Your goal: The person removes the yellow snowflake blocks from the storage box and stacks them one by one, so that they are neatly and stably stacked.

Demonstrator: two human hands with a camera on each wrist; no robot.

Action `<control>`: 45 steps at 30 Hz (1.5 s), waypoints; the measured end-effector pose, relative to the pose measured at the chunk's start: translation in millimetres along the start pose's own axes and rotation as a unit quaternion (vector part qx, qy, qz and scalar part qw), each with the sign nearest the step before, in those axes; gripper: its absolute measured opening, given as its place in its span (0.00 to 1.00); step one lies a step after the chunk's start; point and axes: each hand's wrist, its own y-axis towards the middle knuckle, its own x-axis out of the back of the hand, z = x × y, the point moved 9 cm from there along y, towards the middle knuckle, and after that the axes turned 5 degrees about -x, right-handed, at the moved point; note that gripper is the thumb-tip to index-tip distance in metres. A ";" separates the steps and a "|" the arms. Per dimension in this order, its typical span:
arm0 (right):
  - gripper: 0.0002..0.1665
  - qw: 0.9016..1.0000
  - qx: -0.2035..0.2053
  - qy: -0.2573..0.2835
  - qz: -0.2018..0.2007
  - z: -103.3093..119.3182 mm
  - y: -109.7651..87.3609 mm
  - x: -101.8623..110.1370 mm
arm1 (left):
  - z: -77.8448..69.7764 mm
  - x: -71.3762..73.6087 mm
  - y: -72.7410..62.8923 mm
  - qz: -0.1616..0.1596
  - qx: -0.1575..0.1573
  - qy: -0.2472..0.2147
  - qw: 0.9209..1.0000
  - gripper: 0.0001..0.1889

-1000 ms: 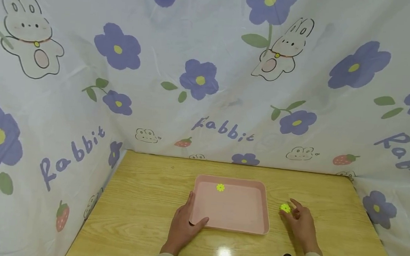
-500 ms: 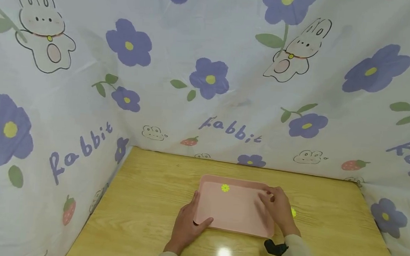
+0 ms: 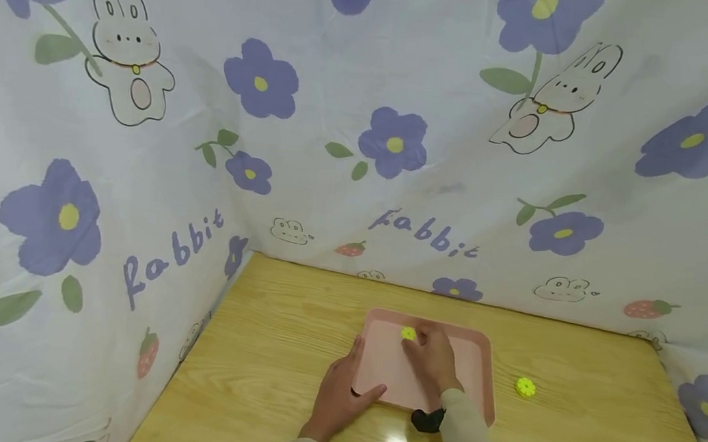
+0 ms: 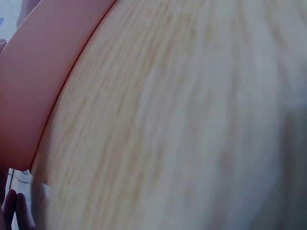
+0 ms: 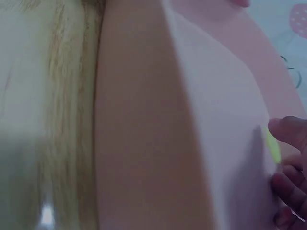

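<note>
A shallow pink tray (image 3: 380, 373) lies on the wooden table. My left hand (image 3: 337, 394) rests at its near left corner, fingers straight along the left wall and thumb extended at the front rim. Inside the tray, toward the back, is a yellow notched snowflake disc (image 3: 408, 333). My right hand (image 3: 437, 357) reaches over the tray and pinches this disc at its edge. In the right wrist view the disc (image 5: 272, 144) shows edge-on between thumb and fingertips. Another yellow snowflake disc (image 3: 525, 387), thick like a small stack, lies on the table right of the tray.
Bare wood (image 3: 285, 326) extends left of the tray, and more table lies to the right and in front. A white cloth (image 3: 306, 197) printed with rabbits and purple flowers stands along the back and sides. Both wrists carry dark bands.
My right hand has left the disc on the table and swung left over the tray to the disc inside. My left hand keeps its place at the tray corner. The head view has shifted.
</note>
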 end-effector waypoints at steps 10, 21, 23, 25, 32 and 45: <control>0.19 0.997 -0.069 -0.016 -0.039 -14.3 -5.4 -0.6 | -10.2 -5.3 1.4 0.005 -0.006 0.002 1.000 0.52; 0.22 0.997 -0.070 -0.031 -0.026 -17.9 -11.8 4.5 | -9.0 -6.6 -0.9 -0.002 0.000 -0.003 1.000 0.53; 0.21 0.997 -0.064 -0.034 -0.021 -17.8 -14.3 6.4 | -7.8 -5.3 -0.5 -0.003 0.004 -0.007 1.000 0.53; 0.20 0.997 -0.065 -0.028 -0.014 -19.2 -17.5 8.7 | -6.2 -4.0 0.5 -0.001 0.007 -0.010 1.000 0.53; 0.20 0.995 -0.099 -0.005 -0.003 -30.1 -35.7 23.7 | 0.5 -0.2 2.2 0.001 0.012 -0.013 1.000 0.53; 0.21 0.996 -0.090 0.001 -0.020 -41.4 -58.1 53.0 | 0.3 -2.2 2.7 0.001 0.007 -0.016 1.000 0.52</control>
